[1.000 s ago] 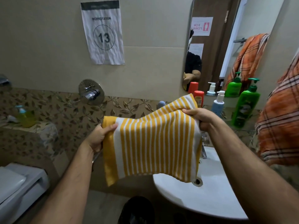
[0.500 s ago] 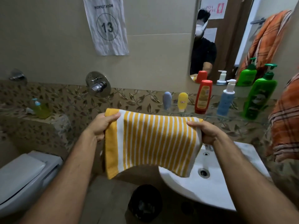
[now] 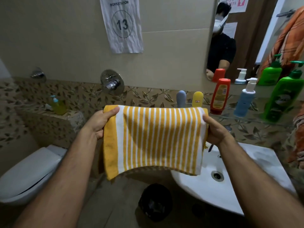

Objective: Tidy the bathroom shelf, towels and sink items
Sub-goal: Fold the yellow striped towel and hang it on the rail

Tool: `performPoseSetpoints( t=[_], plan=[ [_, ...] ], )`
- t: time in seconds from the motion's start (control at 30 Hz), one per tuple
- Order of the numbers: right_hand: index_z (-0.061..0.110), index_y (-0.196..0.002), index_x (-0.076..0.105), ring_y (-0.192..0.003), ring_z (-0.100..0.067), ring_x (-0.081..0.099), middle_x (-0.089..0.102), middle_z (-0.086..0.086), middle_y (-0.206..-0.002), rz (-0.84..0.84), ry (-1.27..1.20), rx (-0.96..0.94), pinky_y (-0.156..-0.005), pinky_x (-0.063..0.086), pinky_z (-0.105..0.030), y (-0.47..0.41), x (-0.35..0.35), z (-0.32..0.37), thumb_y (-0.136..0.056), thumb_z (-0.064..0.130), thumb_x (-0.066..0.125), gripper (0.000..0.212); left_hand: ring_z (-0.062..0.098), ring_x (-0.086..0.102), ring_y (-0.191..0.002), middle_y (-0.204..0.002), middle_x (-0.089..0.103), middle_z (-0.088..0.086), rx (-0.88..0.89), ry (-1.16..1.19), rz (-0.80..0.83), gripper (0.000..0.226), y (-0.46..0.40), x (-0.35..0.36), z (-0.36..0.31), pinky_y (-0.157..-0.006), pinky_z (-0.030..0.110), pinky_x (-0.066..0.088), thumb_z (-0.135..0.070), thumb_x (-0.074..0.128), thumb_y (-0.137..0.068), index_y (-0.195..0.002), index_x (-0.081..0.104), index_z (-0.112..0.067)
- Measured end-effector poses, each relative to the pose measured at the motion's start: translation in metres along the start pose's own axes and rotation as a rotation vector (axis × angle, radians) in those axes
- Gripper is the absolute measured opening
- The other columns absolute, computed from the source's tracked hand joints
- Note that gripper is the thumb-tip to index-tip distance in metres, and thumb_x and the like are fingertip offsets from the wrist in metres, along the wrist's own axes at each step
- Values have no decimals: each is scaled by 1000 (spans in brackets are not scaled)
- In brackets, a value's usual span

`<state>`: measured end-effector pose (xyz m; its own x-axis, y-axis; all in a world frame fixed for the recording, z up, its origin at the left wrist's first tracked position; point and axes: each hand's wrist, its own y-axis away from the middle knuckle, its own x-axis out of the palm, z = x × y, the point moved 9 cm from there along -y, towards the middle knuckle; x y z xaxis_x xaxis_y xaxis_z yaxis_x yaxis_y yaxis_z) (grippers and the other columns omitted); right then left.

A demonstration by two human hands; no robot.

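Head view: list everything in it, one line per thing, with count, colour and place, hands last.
towel: 1, yellow and white stripes, held up over the sink's left edge
shelf: 1, glass, under the mirror
tubes: 2, grey-blue and yellow, on the shelf behind the towel
red bottle: 1, on the shelf
blue pump bottle: 1, white pump, on the shelf
green pump bottle: 1, right end of shelf
plaid towel: 1, orange, right edge
sink: 1, white, lower right
mirror: 1, upper right
sign: 1, white, "13", on wall
valve: 1, chrome, on wall
soap bottle: 1, yellow-green, left ledge
toilet: 1, white, lower left
bin: 1, black, on floor
left hand: grips towel's top left corner
right hand: grips towel's top right corner
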<state>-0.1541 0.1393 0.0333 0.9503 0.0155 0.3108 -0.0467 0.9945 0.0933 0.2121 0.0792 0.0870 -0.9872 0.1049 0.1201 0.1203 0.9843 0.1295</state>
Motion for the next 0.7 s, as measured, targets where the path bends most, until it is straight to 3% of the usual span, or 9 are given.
performPoseSetpoints(
  t=[0.13,0.23,0.3,0.4,0.47,0.53,0.63,0.7],
  plan=[
    [10,-124,59,-102,-33,70,71,-16,-115,77,207,49,-79,60,-46,-2,24,-7,-35,39,98,102,21,73,-73,-90,74,11,5,71,-40,28,5,-3,-1,-61,34,61,-28,70,-85,-100,66,-4],
    [10,-127,58,-105,-36,68,69,-19,-119,-3,205,81,-89,55,-55,-7,28,-13,-64,28,87,72,19,73,-73,-97,72,13,-29,56,-50,33,8,-11,6,-63,34,61,-28,70,-83,-106,65,-4],
    [12,-125,59,-105,-37,68,69,-18,-118,-33,157,72,-86,55,-54,-9,29,-10,-76,23,75,52,21,73,-85,-111,70,16,-8,103,-16,55,10,-22,5,-70,35,61,-36,76,-73,-116,64,-4],
    [12,-118,62,-97,-33,71,72,-16,-108,-16,89,24,-79,58,-48,-11,43,1,-84,20,67,36,23,68,-107,-120,69,11,26,174,96,100,14,-35,11,-84,40,56,-65,86,-42,-124,61,-13],
    [7,-116,63,-93,-32,72,73,-17,-106,-1,93,12,-75,60,-45,-12,55,5,-83,20,67,36,22,68,-106,-115,71,8,-43,129,141,107,18,-38,37,-84,40,52,-76,81,-32,-120,63,-17],
    [3,-119,63,-94,-34,71,72,-20,-108,-24,127,41,-77,60,-46,-16,61,-1,-83,18,69,40,24,69,-102,-114,71,13,-109,108,91,99,21,-44,64,-79,40,55,-72,82,-39,-116,65,-13],
    [2,-118,63,-93,-34,71,72,-20,-106,-84,167,123,-80,59,-47,-17,58,-16,-85,17,70,37,22,71,-92,-123,64,17,-87,192,14,49,23,-56,83,-74,38,57,-37,74,-74,-112,64,-9],
    [6,-112,64,-86,-30,72,74,-16,-99,-86,168,137,-75,59,-43,-16,59,-19,-88,18,67,27,24,69,-95,-120,65,15,-67,279,-19,49,20,-66,86,-83,44,56,-27,79,-70,-113,63,-11]
  ],
)
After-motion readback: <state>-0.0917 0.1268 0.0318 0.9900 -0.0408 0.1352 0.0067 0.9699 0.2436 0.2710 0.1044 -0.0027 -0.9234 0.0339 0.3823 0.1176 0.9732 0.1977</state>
